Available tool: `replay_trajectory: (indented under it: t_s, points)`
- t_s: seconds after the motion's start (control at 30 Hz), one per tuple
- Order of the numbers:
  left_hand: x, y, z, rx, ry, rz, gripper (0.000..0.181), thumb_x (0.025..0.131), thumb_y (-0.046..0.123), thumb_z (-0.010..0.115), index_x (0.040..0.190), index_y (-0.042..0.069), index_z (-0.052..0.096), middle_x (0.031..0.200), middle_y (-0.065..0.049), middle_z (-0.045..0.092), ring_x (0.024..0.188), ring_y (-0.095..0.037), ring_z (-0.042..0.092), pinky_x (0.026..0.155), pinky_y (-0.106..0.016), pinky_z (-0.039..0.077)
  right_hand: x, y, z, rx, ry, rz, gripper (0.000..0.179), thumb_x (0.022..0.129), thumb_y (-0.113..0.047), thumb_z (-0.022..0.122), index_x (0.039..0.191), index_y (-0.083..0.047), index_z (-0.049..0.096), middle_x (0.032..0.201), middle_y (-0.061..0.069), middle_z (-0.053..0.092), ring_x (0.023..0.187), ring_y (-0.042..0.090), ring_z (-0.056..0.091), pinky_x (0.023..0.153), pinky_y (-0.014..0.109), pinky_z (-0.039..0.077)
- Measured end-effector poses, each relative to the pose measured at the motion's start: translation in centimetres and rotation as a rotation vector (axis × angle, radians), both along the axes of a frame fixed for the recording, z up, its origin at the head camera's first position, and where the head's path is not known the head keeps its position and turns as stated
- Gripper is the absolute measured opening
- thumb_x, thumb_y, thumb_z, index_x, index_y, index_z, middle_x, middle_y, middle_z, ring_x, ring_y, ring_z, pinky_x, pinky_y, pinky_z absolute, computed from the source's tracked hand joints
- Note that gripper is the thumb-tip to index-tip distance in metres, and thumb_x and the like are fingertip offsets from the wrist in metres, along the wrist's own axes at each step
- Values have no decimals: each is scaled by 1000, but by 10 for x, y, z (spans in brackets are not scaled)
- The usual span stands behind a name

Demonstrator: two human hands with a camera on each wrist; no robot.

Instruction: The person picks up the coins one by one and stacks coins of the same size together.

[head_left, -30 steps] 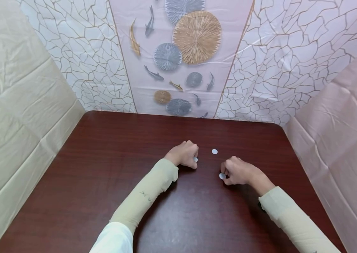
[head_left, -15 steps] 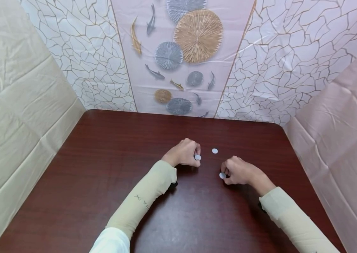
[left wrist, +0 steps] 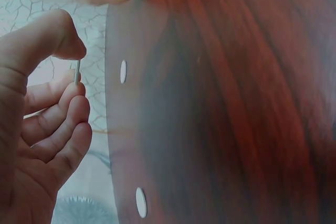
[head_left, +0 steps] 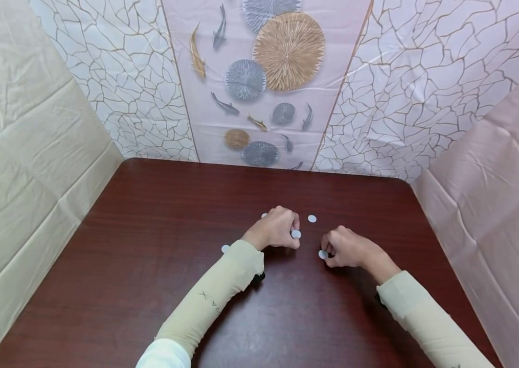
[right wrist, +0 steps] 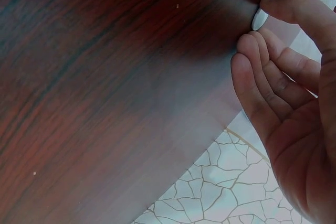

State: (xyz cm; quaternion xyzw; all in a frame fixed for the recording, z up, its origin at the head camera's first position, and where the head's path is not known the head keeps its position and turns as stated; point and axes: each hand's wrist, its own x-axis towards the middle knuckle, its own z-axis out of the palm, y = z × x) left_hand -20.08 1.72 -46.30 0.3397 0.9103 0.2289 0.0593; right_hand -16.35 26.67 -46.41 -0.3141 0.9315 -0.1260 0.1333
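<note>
My left hand [head_left: 277,228] pinches a small white disc [head_left: 296,234] between thumb and fingertips. In the left wrist view that disc [left wrist: 77,72] is seen edge-on, with the other fingers curled below it. Just to the right, my right hand [head_left: 348,249] has its thumb and a finger on another white disc [head_left: 323,254]. The right wrist view shows this disc [right wrist: 259,19] at the fingertips, close to the tabletop. A third disc [head_left: 312,219] lies flat beyond the two hands. More discs lie left of my left hand: one [head_left: 225,249] by the sleeve, another [head_left: 264,215] partly hidden behind the knuckles.
The dark red-brown wooden table [head_left: 149,286] has rounded back corners. A patterned cloth [head_left: 139,102] hangs along its back edge. Plain pale cloths hang at the left [head_left: 24,168] and right [head_left: 494,204].
My left hand has moved right with its disc, closer to the right hand. Two discs have come into view behind it and by its sleeve. The right hand has stayed in place.
</note>
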Motion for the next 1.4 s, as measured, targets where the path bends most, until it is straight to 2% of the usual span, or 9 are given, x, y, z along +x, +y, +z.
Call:
replay_trajectory:
  t_s: [0.27,0.57,0.93,1.13,1.4]
  points:
    - [7,17,-6,2,5,-34,21,78,27,81,93,16,71,81,10,66,74,-5,60,69,-17,49,0,2,0,-8,11,0,9,83,-12,82,88,-9,75,77,-4,70,69,2,61,64,21,52]
    - [12,31,-18,9,11,-19,20,78,28,82,92,17,72,85,9,70,75,-3,61,70,-16,48,1,2,-3,-46,5,20,11,82,-10,83,87,-8,74,76,-2,69,67,0,58,62,20,52]
    - [22,45,-25,24,-13,10,19,77,29,84,88,19,72,73,15,64,73,-5,60,66,-15,46,2,2,-1,-38,13,21,12,80,-10,83,86,-9,74,75,-3,70,65,-1,56,62,19,51]
    - [25,51,-27,14,-37,15,19,78,30,85,87,19,71,72,14,63,72,-6,59,64,-16,45,3,3,-1,-46,31,23,11,77,-9,83,82,-11,73,71,-4,67,62,-1,53,60,19,49]
    - [28,57,-33,0,-50,18,22,80,30,86,85,19,68,72,12,61,68,-5,56,60,-15,43,2,4,-3,-53,28,26,13,77,-10,84,85,-11,74,73,-5,67,64,-2,54,61,19,50]
